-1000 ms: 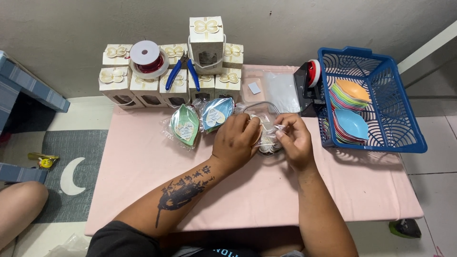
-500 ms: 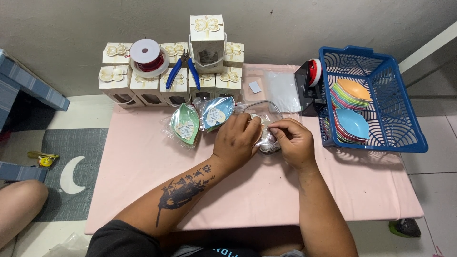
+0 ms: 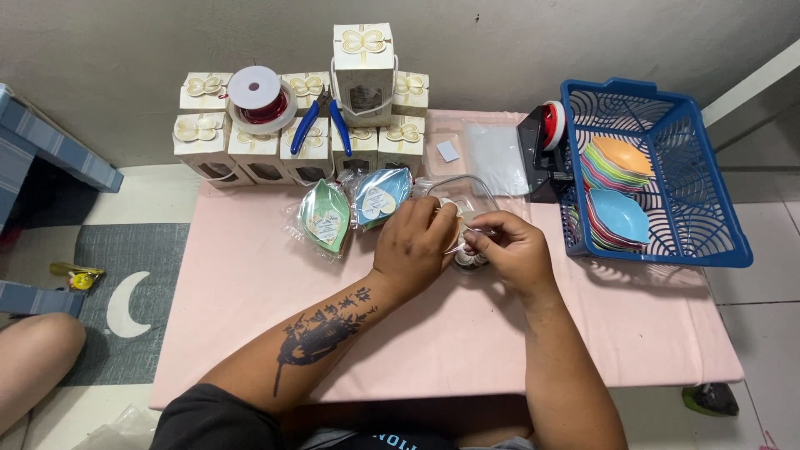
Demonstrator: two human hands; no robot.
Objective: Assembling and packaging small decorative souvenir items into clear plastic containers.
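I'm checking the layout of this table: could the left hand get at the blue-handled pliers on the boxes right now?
Probably yes. The left hand lies just below the pliers, which rest uncovered on the gift boxes; only the wrapped leaf dishes lie low between, though it's busy with a clear bag.

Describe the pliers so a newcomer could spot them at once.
Start at the stack of cream gift boxes at the pink table's far edge. The pliers lie on top, right of the red ribbon spool; only they have blue handles.
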